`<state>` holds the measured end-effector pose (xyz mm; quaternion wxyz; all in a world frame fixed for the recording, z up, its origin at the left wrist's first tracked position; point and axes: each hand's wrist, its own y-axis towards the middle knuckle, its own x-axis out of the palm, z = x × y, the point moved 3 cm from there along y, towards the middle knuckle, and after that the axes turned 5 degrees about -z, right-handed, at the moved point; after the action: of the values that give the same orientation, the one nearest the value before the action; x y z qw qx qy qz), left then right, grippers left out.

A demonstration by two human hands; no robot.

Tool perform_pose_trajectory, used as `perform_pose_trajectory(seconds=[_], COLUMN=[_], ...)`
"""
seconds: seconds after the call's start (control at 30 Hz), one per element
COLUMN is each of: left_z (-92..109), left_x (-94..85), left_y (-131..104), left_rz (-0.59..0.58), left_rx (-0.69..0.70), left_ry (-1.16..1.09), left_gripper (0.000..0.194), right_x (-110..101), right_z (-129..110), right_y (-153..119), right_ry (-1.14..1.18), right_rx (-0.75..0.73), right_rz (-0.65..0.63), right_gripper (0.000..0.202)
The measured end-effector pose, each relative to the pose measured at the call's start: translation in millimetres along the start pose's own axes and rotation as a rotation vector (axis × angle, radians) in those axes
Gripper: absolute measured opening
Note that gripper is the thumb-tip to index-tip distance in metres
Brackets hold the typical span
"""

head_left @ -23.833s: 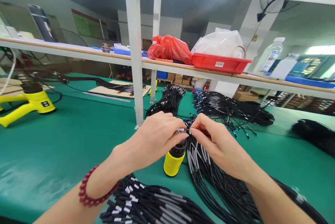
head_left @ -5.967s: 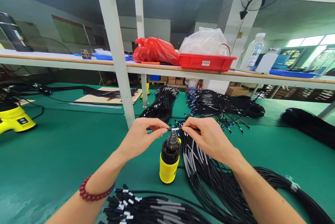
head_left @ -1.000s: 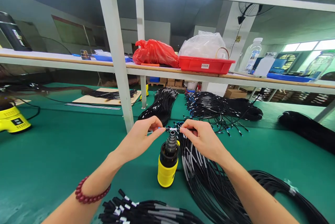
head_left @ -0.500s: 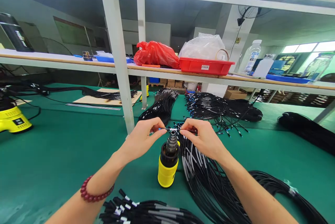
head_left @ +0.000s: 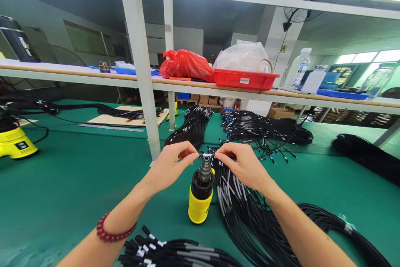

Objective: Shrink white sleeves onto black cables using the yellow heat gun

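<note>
Stretched level between both hands is a thin black cable (head_left: 206,155) with a white sleeve on it. My left hand (head_left: 173,161) pinches one end between thumb and fingers, and my right hand (head_left: 239,161) pinches it on the other side. Just below the white part stands an upright yellow and black heat gun (head_left: 201,198), its metal nozzle pointing up at the cable. Whether the nozzle touches the cable I cannot tell. Black cables with grey sleeves (head_left: 233,194) lie beside the heat gun, beneath my right hand and forearm.
A cable bundle with white labels (head_left: 175,252) lies at the near edge. More bundles (head_left: 246,127) rest farther back. A white post (head_left: 143,67) rises left of my hands, supporting a shelf with a red tray (head_left: 246,79). Another yellow heat gun (head_left: 18,142) is at far left.
My hands stay almost in place above the nozzle. Less of the blue end shows at my left fingertips, and the cable seems slightly shifted or turned.
</note>
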<state>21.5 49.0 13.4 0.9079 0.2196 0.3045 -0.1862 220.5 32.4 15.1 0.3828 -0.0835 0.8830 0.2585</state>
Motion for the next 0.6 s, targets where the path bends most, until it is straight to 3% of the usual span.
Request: perform_pose_trajectory(seconds=[0.33, 0.6], left_z=[-1.5, -3.1], left_x=[0.4, 2.3], left_y=[1.9, 0.1], left_rz=[0.072, 0.013], left_rx=[0.015, -0.006], left_ry=[0.034, 0.144], left_gripper=[0.009, 0.043], right_x=[-0.7, 2.4], right_z=[0.2, -2.8], right_y=[2.0, 0.0], right_ry=[-0.004, -0.103], right_rx=[0.024, 0.013], right_rz=[0.032, -0.072], right_gripper=[0.012, 0.033])
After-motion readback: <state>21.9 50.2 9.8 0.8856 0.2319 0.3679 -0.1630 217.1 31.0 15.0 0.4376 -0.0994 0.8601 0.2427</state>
